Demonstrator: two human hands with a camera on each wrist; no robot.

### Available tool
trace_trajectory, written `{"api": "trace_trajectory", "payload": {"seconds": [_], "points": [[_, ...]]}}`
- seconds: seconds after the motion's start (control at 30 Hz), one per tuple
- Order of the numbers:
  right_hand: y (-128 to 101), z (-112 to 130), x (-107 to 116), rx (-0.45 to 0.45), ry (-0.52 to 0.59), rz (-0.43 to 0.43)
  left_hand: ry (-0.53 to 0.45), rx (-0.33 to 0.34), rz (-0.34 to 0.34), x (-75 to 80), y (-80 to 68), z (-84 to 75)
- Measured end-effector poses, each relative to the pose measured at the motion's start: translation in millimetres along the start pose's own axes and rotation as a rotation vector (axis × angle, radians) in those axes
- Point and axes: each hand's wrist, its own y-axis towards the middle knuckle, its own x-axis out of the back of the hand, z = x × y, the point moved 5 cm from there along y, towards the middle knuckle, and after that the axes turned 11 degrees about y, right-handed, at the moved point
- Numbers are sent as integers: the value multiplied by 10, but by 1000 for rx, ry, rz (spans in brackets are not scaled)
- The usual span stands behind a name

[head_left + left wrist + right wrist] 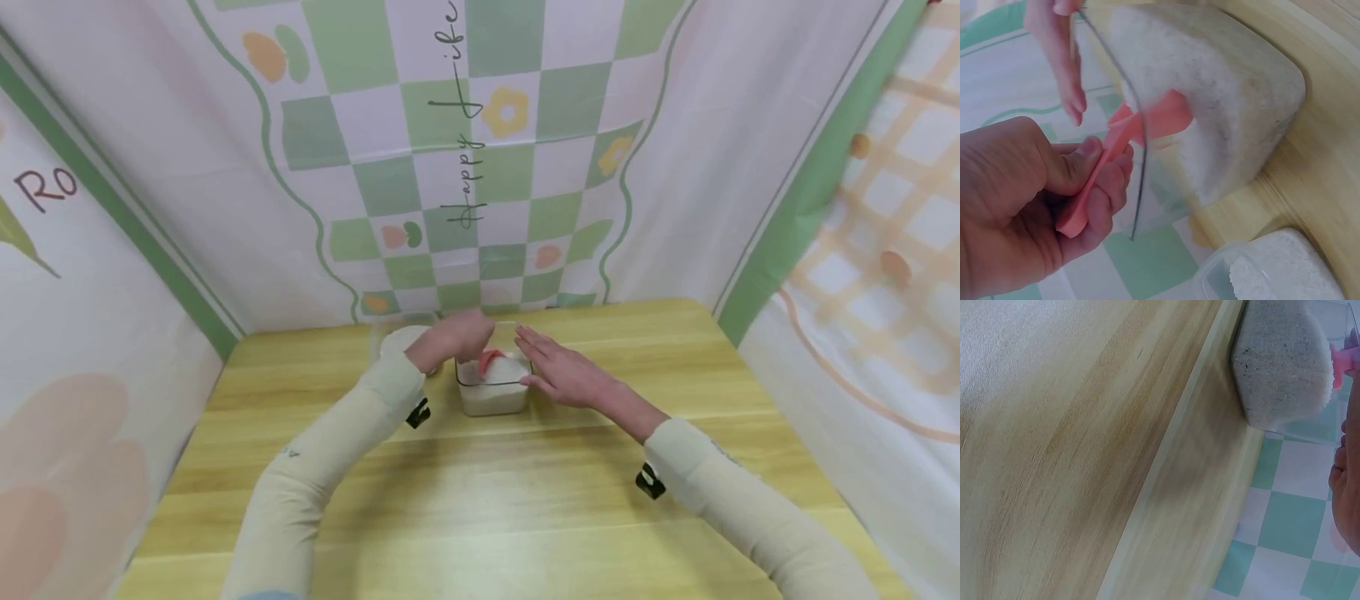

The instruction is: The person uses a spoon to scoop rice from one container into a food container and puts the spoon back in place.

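Note:
A clear container of white grains, which look like rice, stands at the back of the table. My left hand holds a pink scoop by its handle, thumb on top and fingers curled beneath. The scoop's bowl sits inside the container, against the grains. My right hand is at the container's right side with fingers straight, near or touching its rim; exact contact cannot be told. Part of that hand shows at the edge of the right wrist view.
A second clear container with white grains stands left of the first, partly behind my left forearm. The wooden table meets a green-and-white checked cloth at its back edge. Patterned cloths hang on both sides.

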Motion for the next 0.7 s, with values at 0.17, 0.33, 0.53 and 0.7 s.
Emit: {"api": "trace_trajectory", "payload": {"seconds": [0.17, 0.33, 0.53, 0.7], "points": [[13, 7, 4, -5, 13, -5, -148, 15, 36, -17, -43, 90], [7, 6, -1, -24, 30, -1, -272, 15, 53, -67, -102, 169], [2, 1, -10, -40, 44, -1, -463, 48, 63, -100, -221, 236], [2, 4, -10, -41, 48, -1, -612, 61, 33, -144, -312, 301]]}}
